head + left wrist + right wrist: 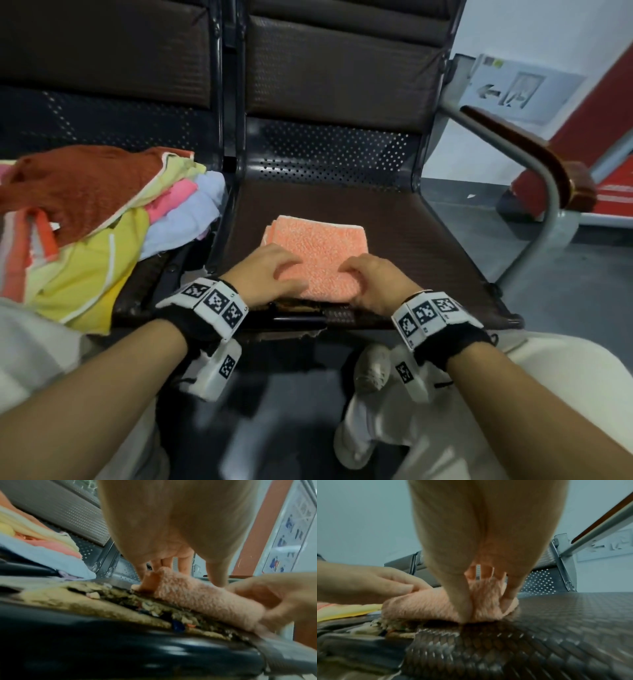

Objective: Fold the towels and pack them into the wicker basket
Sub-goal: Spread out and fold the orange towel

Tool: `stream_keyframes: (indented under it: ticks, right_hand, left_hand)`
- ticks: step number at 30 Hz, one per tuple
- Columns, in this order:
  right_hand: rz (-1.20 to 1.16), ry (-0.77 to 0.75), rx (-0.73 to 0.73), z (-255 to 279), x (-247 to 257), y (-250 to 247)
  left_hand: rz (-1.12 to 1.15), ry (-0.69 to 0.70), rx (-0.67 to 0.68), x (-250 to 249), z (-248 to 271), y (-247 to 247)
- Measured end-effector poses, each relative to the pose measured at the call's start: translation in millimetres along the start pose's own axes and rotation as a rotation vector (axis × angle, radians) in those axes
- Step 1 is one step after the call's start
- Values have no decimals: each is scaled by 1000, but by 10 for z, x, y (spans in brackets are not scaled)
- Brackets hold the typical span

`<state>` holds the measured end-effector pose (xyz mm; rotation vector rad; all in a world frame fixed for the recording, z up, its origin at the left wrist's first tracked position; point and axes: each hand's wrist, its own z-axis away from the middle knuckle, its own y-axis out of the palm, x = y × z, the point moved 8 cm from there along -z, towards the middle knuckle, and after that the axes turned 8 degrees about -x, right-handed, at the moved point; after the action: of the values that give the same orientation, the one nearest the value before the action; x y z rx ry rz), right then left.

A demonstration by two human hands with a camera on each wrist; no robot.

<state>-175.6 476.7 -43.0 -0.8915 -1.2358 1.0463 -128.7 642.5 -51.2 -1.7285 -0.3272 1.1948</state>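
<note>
While both wrist views blur:
towel: folded orange towel on seat pad, near edge hidden
left hand: pinches near-left corner
right hand: grips near-right corner
pile: unfolded towels, cut off left

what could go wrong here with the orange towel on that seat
1. The folded orange towel lies at the seat's front edge, where the cover is torn and crumbling padding shows; crumbs could stick to it.
2. Both the left hand and the right hand pinch only its near edge, so the layers may fall open when lifted.
3. No basket is in view.
</note>
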Motion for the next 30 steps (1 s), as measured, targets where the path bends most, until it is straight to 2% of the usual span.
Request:
stream_keyframes:
  ticks: [3,8,13,15,19,22,24,27,30]
  right_hand:
    - [-19,37,-64,52,-26,-102]
    - [-3,48,6,37,-73,-184]
    - [27,23,154,13,-86,-118]
    - [30,59,132,-74,-128,-164]
    - [-192,138,82,-338,-256,-290]
    - [-422,192,104,-509,-316,-242]
    - [-469,239,110,-620,-378,-176]
    - [-352,325,122,-749,-517,-80]
    - [-109,371,118,-828,-612,-65]
  left_hand:
    - [-121,13,34,26,84,33]
    - [-276,92,-40,-127,88,-157]
    - [-117,-46,38,-60,2,-272]
    - [-98,-44,54,-37,-83,-308]
    - [-18,-94,88,106,-283,-385]
    - [2,-132,104,240,-435,-414]
    - [-13,-146,106,308,-532,-393]
    - [-31,-162,68,406,-667,-334]
    - [-57,-173,46,509,-738,-255]
